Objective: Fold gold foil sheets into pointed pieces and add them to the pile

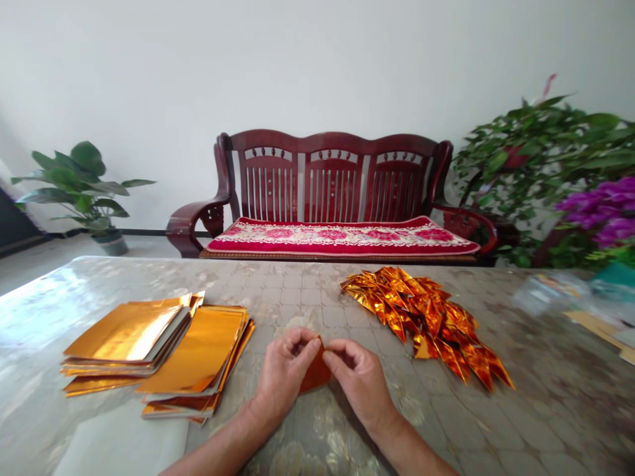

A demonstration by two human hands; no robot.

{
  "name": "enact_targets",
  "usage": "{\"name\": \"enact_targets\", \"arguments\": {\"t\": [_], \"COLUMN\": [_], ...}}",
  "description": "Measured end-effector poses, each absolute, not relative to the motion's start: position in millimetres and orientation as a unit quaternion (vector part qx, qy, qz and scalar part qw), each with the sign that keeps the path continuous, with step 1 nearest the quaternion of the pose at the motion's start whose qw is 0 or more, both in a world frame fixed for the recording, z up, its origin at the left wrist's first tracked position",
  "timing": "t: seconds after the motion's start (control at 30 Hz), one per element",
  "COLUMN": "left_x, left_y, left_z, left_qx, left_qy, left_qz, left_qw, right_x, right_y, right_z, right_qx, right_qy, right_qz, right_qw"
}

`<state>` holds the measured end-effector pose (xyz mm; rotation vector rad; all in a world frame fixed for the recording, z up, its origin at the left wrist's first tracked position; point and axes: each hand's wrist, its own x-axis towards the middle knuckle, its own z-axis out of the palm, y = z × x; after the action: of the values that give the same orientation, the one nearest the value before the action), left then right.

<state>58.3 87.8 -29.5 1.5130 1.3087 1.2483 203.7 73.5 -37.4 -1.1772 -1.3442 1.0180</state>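
Observation:
A small orange foil piece (316, 374) is held up between both hands, just above the table (278, 430). My left hand (286, 370) pinches its upper left edge between thumb and fingers. From the right, my right hand (358, 378) grips the top corner with its thumb and index finger. To the left lie two stacks of golden foil sheets, one farther left (124, 330) and one nearer my left hand (198, 350). Beyond my right hand is a pile of folded, pointed orange foil pieces (426, 317).
A pale sheet (124, 444) lies at the front left of the table. Clear plastic packaging (550, 291) and a tan strip (602, 334) are at the right. Behind the table stand a wooden bench (332, 178) and potted plants (86, 185).

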Motion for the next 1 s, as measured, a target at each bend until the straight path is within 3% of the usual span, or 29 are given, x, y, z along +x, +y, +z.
{"name": "enact_targets", "arguments": {"t": [0.27, 0.6, 1.0], "left_x": [60.7, 63.4, 63.3], "left_y": [84.8, 83.1, 85.8], "left_z": [-29.8, -27.2, -33.0], "left_qx": [0.622, 0.632, 0.62], "left_qy": [0.506, 0.536, 0.543], "left_qz": [0.461, 0.45, 0.446], "left_qw": [0.38, 0.332, 0.348], "right_x": [204.9, 202.9, 210.0], "right_y": [74.9, 71.8, 70.2], "right_z": [-33.6, -35.1, -41.1], "right_qx": [-0.476, -0.461, -0.436], "right_qy": [-0.565, -0.652, -0.76], "right_qz": [0.389, 0.23, 0.053], "right_qw": [0.55, 0.556, 0.48]}}
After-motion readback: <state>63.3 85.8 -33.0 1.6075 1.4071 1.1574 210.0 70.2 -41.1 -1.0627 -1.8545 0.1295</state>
